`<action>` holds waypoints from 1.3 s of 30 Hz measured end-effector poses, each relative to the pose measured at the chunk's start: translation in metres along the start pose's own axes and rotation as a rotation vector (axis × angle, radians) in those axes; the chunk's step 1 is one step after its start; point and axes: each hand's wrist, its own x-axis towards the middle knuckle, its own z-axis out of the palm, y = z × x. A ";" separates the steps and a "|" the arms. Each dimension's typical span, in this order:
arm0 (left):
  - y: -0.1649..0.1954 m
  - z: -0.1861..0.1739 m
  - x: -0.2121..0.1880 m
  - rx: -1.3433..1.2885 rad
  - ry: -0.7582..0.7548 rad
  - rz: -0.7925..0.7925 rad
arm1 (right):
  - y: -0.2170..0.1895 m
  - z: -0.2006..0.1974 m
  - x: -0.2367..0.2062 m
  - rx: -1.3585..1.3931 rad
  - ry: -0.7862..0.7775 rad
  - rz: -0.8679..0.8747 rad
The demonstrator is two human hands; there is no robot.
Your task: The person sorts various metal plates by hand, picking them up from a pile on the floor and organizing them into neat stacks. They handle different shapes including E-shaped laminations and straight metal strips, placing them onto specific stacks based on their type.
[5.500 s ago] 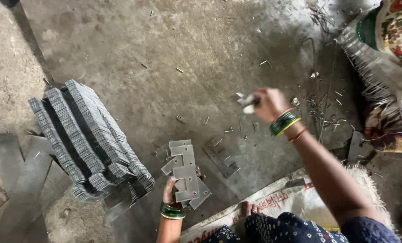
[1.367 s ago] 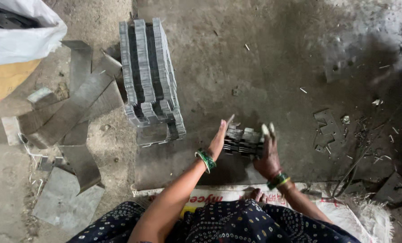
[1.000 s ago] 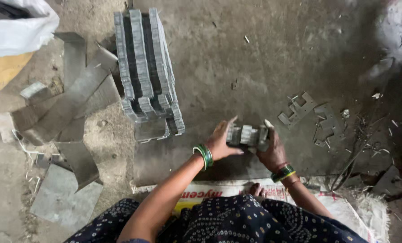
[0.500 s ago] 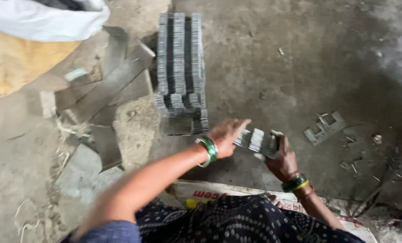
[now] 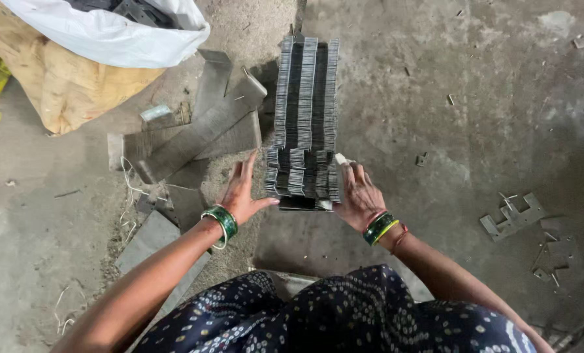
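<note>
Two hands press on a short bunch of thin grey metal plates standing on edge on the floor. The bunch sits at the near end of a long stack of the same plates and touches it. The left hand is flat against the left side of the bunch, fingers straight and spread. The right hand is flat against the right side, fingers pointing up at the stack. Neither hand curls around the bunch; both just push on it from the sides. Green bangles sit on the left wrist, and green and yellow bangles on the right wrist.

Left of the stack, flat metal strips lie in a messy pile. Farther left and up from the stack is a big brown sack with a white bag on top. Well to the right of the stack, a small metal bracket lies on the floor with tiny scraps near it. Below the stack is the person's dark dotted dress.
</note>
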 end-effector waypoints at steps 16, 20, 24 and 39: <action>-0.084 0.044 0.049 -0.076 -0.132 0.072 | -0.020 0.050 0.057 -0.087 0.073 -0.177; -0.091 0.038 0.047 -0.318 -0.121 0.209 | -0.028 0.057 0.059 0.219 0.119 -0.068; -0.099 0.036 0.044 -0.579 -0.279 0.084 | -0.020 0.064 0.065 0.258 0.091 0.017; -0.061 0.084 0.082 -0.850 0.208 -0.117 | -0.037 0.064 0.066 0.060 -0.045 -0.064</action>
